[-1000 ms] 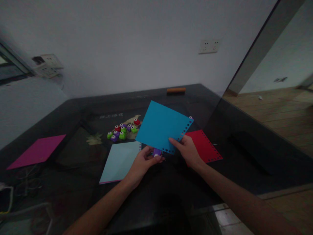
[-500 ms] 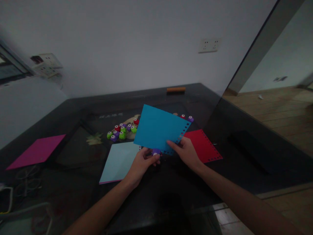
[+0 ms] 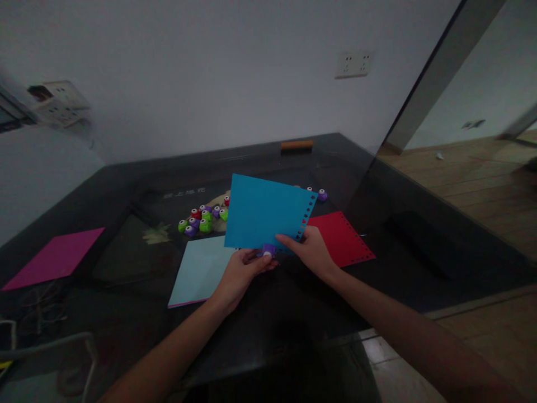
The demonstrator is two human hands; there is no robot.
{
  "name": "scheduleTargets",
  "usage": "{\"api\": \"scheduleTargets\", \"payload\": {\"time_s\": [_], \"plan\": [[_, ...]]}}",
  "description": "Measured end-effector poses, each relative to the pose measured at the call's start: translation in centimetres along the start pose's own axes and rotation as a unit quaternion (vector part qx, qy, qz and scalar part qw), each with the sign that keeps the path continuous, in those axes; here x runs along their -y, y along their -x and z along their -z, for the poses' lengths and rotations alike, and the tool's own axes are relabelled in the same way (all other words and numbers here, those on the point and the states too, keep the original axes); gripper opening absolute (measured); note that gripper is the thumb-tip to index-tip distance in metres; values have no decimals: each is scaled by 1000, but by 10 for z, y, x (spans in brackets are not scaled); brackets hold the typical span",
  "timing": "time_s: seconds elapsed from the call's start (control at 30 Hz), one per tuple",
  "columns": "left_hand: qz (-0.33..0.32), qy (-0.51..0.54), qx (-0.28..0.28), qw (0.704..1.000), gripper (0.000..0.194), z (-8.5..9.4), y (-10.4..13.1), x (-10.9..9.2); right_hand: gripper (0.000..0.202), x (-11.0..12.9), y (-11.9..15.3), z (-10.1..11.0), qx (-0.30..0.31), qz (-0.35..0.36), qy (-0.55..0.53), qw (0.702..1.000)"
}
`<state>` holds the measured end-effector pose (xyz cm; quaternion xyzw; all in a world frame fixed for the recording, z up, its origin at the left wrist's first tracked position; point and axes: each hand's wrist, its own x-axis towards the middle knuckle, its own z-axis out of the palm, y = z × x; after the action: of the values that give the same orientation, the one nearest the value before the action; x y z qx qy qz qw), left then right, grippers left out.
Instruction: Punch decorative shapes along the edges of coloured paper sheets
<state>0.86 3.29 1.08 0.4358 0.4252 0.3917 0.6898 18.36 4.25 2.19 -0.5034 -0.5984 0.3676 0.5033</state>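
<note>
My left hand (image 3: 237, 275) is closed around a small purple craft punch (image 3: 268, 249) at the lower edge of a blue sheet of paper (image 3: 268, 210). That edge seems to sit in the punch, though the paper partly hides it. My right hand (image 3: 315, 252) pinches the sheet near its lower right corner, thumb on top. Small shaped holes run down the sheet's right edge. Under and left of my left hand lies a stack of pale blue paper (image 3: 197, 271). A red sheet (image 3: 342, 240) with holes along its right edge rests beyond my right hand.
Several red, green and purple punches (image 3: 205, 225) cluster behind the pale stack. Another purple punch (image 3: 321, 195) stands behind the blue sheet, at right. A pink sheet (image 3: 54, 257) lies at the left, a brown roll (image 3: 297, 145) near the wall, and a dark flat object (image 3: 415, 243) on the right.
The blue sheet has turned a little, its top edge now more level. Both hands keep their holds, the punch still at the lower edge. The whole view has shifted slightly.
</note>
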Motion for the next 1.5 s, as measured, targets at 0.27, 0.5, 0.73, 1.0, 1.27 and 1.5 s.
{"api": "scheduleTargets", "payload": {"time_s": [0.27,0.5,0.73,1.0,1.27,1.5], "plan": [[-4,6,-29,1000,32,-1,0,-3,27,-6,-3,0,13,-10,19,1000],[10,-11,-38,999,33,0,1,-5,20,-8,-4,1,23,-32,-3,999],[2,23,-39,999,30,0,1,-3,17,-2,-5,2,12,-11,-1,1000],[-7,15,-36,999,30,1,0,-2,20,-5,-4,-1,15,-28,-14,999],[-11,8,-23,1000,31,2,0,-2,25,-3,-4,-1,7,-27,-22,999],[-13,-17,-19,1000,31,3,-2,-1,20,-3,-3,-1,5,-31,-10,999]]}}
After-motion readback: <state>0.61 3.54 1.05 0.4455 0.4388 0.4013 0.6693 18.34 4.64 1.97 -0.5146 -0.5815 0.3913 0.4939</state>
